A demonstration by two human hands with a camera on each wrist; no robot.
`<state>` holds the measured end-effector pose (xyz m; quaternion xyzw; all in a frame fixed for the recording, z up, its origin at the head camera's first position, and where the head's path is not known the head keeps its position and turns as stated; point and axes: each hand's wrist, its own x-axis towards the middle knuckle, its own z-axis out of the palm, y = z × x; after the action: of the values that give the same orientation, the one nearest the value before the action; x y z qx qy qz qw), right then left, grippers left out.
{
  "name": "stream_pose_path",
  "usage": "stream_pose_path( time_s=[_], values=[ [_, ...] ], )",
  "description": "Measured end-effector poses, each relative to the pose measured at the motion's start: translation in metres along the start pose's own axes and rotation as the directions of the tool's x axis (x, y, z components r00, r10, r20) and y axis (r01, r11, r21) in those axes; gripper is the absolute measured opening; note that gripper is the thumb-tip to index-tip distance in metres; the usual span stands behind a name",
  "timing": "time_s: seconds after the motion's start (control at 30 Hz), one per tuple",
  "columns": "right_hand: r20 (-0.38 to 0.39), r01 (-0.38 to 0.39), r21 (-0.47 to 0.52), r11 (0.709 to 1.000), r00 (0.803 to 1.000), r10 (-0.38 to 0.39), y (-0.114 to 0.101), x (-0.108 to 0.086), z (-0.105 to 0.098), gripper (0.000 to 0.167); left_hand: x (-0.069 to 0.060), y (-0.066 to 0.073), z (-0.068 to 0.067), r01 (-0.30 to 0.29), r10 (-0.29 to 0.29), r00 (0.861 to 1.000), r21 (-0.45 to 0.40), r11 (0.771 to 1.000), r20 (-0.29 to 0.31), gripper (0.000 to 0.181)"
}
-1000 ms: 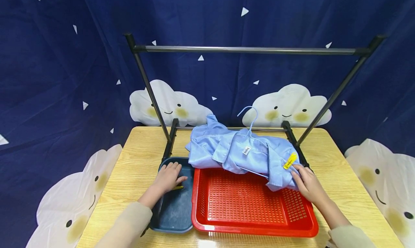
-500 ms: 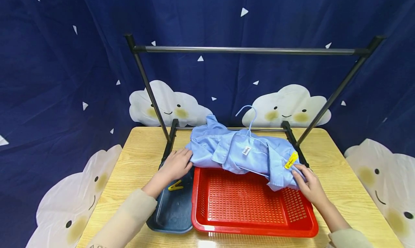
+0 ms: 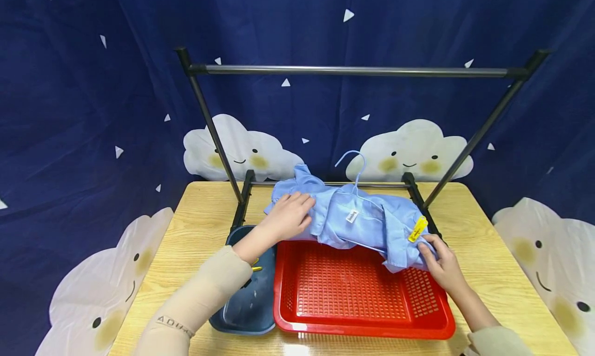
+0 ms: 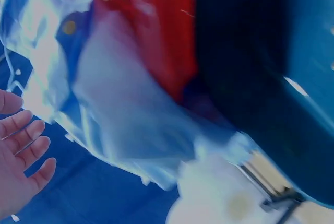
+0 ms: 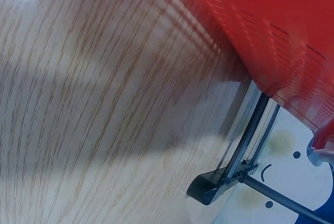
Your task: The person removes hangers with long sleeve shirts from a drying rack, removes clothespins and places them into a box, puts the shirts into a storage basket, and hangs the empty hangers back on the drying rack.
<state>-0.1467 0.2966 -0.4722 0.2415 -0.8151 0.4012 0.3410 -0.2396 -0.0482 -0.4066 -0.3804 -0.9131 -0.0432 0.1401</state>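
Note:
A light blue shirt [image 3: 358, 219] lies bunched across the back of a red basket [image 3: 344, 330], with a blue wire hanger [image 3: 364, 165] inside it, hook upward. A yellow clothespin [image 3: 418, 229] clips the shirt's right side. Just below that clip, my right hand [image 3: 443, 263] pinches the fabric between thumb and fingers. My left hand [image 3: 289, 216] is over the shirt's left part, its fingers loosely bent and holding nothing; the left wrist view shows those fingers [image 4: 34, 151] beside the cloth. More yellow clothespin [image 3: 257, 268] shows in the dark blue basin [image 3: 246, 327], partly hidden by the left forearm.
A black rack stands behind, its top bar [image 3: 353, 71] running high across the view and its slanted posts [image 3: 479, 134] at the sides. Its base [image 5: 206, 187] rests on the wooden table [image 3: 195, 227]. A navy curtain [image 3: 297, 25] hangs at the back.
My left hand has moved from the blue basin up and right to over the shirt, uncovering part of the yellow clothespin there. The right hand stays at the shirt's right edge.

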Motion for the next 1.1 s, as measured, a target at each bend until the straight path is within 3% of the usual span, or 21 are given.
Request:
stream_pose_path(
  time_s=[0.23, 0.5, 0.7, 0.93, 1.1],
  values=[
    [-0.004, 0.0, -0.005, 1.0, 1.0, 0.0, 0.0, 0.0, 0.001, 0.003, 0.036, 0.03, -0.005, -0.086, 0.086, 0.996, 0.035, 0.996, -0.013, 0.024],
    [-0.001, -0.001, -0.005, 1.0, 1.0, 0.001, -0.001, 0.0, 0.0, 0.005, 0.072, 0.057, -0.002, -0.154, 0.157, 0.986, 0.061, 0.986, -0.051, 0.021],
    [-0.003, 0.006, -0.022, 1.0, 1.0, -0.006, 0.002, -0.002, 0.002, 0.005, 0.091, 0.069, -0.001, -0.16, 0.162, 0.986, 0.055, 0.986, -0.041, 0.024],
    [-0.013, -0.019, -0.035, 0.999, 1.0, 0.019, 0.031, -0.015, 0.005, 0.009, 0.107, 0.081, 0.003, -0.182, 0.185, 0.982, 0.073, 0.981, -0.034, 0.023],
    [-0.002, -0.038, -0.04, 0.998, 0.999, 0.038, 0.035, -0.018, 0.004, 0.012, 0.117, 0.093, 0.007, -0.201, 0.204, 0.979, 0.101, 0.974, -0.015, 0.028]
  ],
)
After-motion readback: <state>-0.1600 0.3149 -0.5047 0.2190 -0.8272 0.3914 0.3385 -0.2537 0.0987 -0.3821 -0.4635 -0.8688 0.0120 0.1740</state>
